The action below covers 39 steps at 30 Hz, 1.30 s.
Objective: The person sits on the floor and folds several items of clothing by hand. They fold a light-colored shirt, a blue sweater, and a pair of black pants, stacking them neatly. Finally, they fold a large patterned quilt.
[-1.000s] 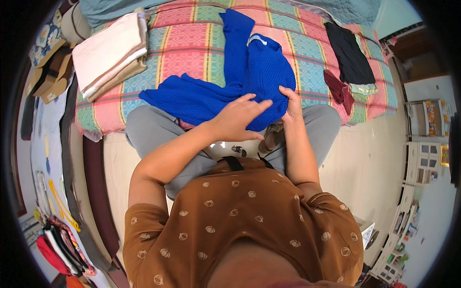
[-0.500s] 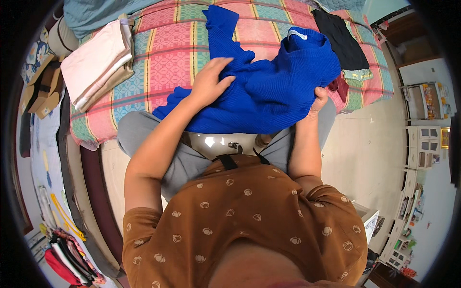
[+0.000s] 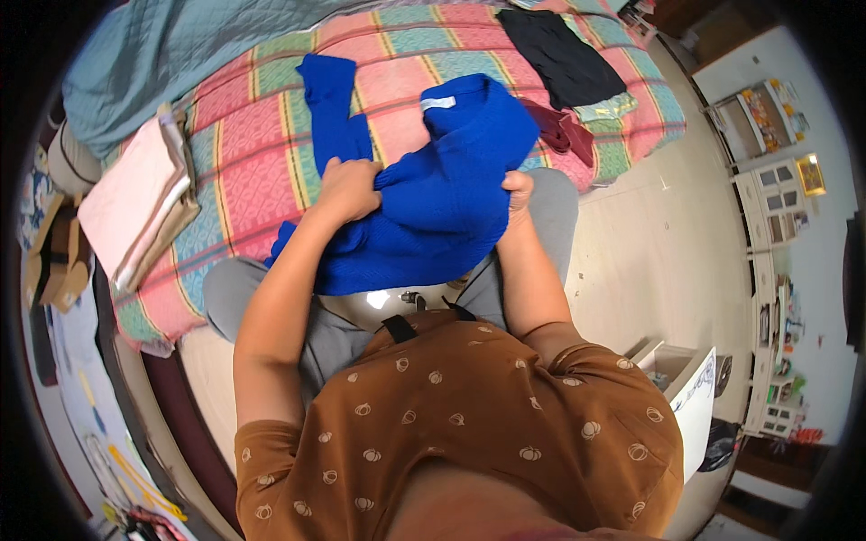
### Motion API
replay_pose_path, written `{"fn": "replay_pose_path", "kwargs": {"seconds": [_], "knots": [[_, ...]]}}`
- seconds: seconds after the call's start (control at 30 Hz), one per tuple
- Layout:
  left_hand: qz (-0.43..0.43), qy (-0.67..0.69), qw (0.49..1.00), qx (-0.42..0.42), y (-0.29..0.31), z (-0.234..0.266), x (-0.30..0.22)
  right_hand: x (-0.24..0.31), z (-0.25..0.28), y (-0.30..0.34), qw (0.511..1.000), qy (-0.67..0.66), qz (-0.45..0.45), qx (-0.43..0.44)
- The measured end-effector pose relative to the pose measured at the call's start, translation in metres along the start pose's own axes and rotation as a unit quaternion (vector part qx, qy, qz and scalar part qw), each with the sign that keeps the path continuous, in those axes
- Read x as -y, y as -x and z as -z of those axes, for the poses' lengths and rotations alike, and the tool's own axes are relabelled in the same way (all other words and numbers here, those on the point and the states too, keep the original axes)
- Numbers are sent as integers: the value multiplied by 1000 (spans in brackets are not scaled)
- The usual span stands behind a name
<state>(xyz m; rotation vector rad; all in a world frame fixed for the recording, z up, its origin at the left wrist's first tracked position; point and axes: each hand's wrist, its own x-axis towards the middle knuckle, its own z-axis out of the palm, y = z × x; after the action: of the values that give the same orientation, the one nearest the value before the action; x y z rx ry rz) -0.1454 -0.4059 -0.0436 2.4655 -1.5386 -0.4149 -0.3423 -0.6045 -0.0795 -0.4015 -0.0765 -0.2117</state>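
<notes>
A blue ribbed knit sweater [image 3: 433, 203] lies across my lap and the edge of the bed, its collar with a white label toward the far right. One sleeve stretches away over the bedspread at the far left. My left hand [image 3: 350, 189] is closed on the sweater near the base of that sleeve, its fingertips partly lost in the folds. At the right edge of the garment my right hand [image 3: 517, 194] grips the knit, thumb on top and the other fingers hidden beneath it.
A plaid bedspread [image 3: 262, 162] covers the bed. Folded pale pink and beige clothes [image 3: 135, 198] are stacked at its left. Black folded cloth [image 3: 564, 59] and a dark red garment [image 3: 564, 131] lie at the far right. An open drawer [image 3: 681, 370] stands right of me.
My left hand, earlier spread over the sweater, has closed on it. The view has turned, so the bed and sweater appear shifted left.
</notes>
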Motion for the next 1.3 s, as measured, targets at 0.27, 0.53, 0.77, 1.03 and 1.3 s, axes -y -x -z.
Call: {"fn": "replay_pose_path", "kwargs": {"seconds": [0.27,0.53,0.77,1.03,1.3], "knots": [[86,513,845,-124,25,-18,68,4,-17,-5,998,52,20,-35],[-45,592,719,-360,67,57,60,31,-40,-17,991,109,68,-23],[-111,393,762,-503,105,184,35,101,-157,-59,861,451,234,23],[-69,-134,756,-637,95,264,45,122,-233,-131,432,785,432,-106],[147,-173,863,-452,45,111,131,90,-43,-173,353,893,257,-110]]}}
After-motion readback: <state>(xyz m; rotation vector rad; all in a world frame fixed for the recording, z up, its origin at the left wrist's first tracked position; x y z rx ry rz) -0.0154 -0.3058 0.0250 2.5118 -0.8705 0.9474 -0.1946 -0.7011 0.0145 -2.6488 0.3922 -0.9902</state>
